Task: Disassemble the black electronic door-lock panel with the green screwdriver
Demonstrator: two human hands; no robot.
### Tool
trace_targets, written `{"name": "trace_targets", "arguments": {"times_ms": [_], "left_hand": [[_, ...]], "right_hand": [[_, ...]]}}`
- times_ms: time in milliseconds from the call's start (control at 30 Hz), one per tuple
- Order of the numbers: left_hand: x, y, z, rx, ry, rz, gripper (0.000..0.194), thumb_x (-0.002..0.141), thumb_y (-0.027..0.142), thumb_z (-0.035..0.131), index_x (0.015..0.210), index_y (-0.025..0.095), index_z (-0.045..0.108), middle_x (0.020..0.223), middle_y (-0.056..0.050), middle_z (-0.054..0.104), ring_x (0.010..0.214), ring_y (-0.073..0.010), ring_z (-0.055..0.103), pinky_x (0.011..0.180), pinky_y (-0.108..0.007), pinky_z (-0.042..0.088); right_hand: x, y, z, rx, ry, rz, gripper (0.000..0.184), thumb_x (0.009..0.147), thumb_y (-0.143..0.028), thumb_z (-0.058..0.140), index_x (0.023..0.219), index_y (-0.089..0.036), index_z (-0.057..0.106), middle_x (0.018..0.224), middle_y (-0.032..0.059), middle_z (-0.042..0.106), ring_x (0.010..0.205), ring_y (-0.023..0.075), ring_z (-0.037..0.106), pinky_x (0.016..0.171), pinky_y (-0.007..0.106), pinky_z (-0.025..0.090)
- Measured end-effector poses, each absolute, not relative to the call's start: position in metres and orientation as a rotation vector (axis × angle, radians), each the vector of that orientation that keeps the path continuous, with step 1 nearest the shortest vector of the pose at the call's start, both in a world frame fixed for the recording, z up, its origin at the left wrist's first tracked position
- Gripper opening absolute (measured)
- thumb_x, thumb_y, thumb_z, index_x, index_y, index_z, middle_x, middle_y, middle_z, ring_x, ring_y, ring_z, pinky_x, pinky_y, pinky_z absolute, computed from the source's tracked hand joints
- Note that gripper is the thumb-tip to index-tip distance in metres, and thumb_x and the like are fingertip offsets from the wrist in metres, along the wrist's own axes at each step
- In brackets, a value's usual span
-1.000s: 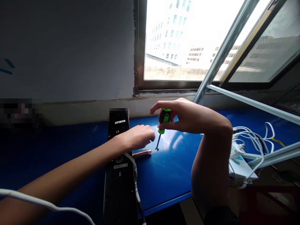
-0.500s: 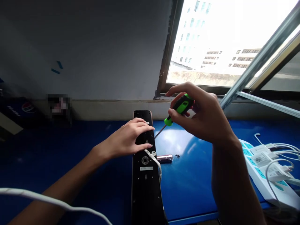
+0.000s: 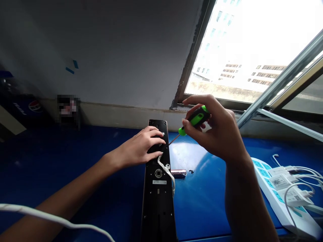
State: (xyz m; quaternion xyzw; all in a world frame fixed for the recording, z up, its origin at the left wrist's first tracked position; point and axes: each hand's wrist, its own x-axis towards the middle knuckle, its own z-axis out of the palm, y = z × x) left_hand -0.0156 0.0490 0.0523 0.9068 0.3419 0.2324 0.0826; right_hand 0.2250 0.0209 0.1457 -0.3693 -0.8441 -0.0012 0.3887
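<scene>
- Far left, a dark box with a Pepsi logo (image 3: 29, 107) sits by the wall, and a white cable (image 3: 30, 211) runs across the bottom of the view over my left forearm.
- Compared with half a sec ago, the view has swung a bit, so the window sits further right, but the hands have barely moved.
- The left hand (image 3: 136, 149) is open, fingers spread flat on the upper part of the black lock panel (image 3: 158, 198), not gripping it. The panel lies on a blue desk (image 3: 202, 215).
- A white ribbon cable (image 3: 166, 171) loops out right under the left fingertips.
- A copper-coloured cylinder (image 3: 178, 173) and a few tiny black screws (image 3: 191, 171) lie just right of the panel.
- The right hand (image 3: 214, 131) has a green-and-black screwdriver (image 3: 195, 119) pinched in its fingers, with the tip right at the panel's upper right edge. Can't tell if it's touching.
- Far right, a white power strip (image 3: 275, 191) with plugged-in chargers (image 3: 280, 181).
</scene>
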Motion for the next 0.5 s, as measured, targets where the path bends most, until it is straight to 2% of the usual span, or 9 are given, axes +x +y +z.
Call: {"name": "trace_targets", "arguments": {"times_ms": [100,167,267,400,500], "left_hand": [[-0.015,0.049,0.052,2.702,1.028,0.681,0.036,0.092,0.034,0.074,0.126,0.024,0.073,0.141,-0.01,0.063,0.146,-0.0326,0.041,0.12,-0.052,0.042],[-0.014,0.049,0.052,2.708,1.025,0.676,0.035,0.092,0.034,0.074,0.126,0.025,0.073,0.142,-0.01,0.063,0.146,-0.0323,0.04,0.121,-0.052,0.041],[-0.015,0.05,0.051,2.709,1.022,0.668,0.038,0.091,0.035,0.075,0.127,0.025,0.072,0.143,-0.009,0.061,0.147,-0.0326,0.039,0.121,-0.051,0.041],[-0.015,0.052,0.048,2.711,1.018,0.643,0.041,0.09,0.036,0.076,0.129,0.026,0.07,0.145,-0.009,0.059,0.148,-0.0329,0.036,0.121,-0.052,0.041],[-0.015,0.052,0.047,2.723,1.009,0.644,0.041,0.09,0.036,0.076,0.129,0.024,0.07,0.145,-0.009,0.059,0.148,-0.0325,0.036,0.122,-0.052,0.04]], "right_hand": [[0.219,0.024,0.139,-0.939,-2.083,-0.04,0.041,0.092,-0.038,0.068,0.129,-0.025,0.056,0.093,0.0037,0.068,0.075,0.0186,0.065,0.062,0.034,0.055],[0.216,0.027,0.135,-0.909,-2.058,-0.089,0.035,0.091,-0.04,0.07,0.122,-0.026,0.059,0.094,0.0034,0.068,0.068,0.0163,0.06,0.061,0.034,0.054],[0.214,0.026,0.134,-0.842,-2.097,-0.067,0.029,0.095,-0.032,0.063,0.123,-0.026,0.058,0.095,0.0024,0.067,0.07,0.0152,0.059,0.066,0.034,0.054],[0.216,0.021,0.139,-0.771,-2.202,0.063,0.038,0.095,-0.017,0.055,0.133,-0.023,0.051,0.105,0.0023,0.067,0.084,0.0142,0.063,0.077,0.03,0.053],[0.216,0.021,0.137,-0.81,-2.169,-0.015,0.033,0.096,-0.024,0.06,0.129,-0.024,0.054,0.106,0.0028,0.068,0.082,0.0144,0.063,0.077,0.03,0.054]]}}
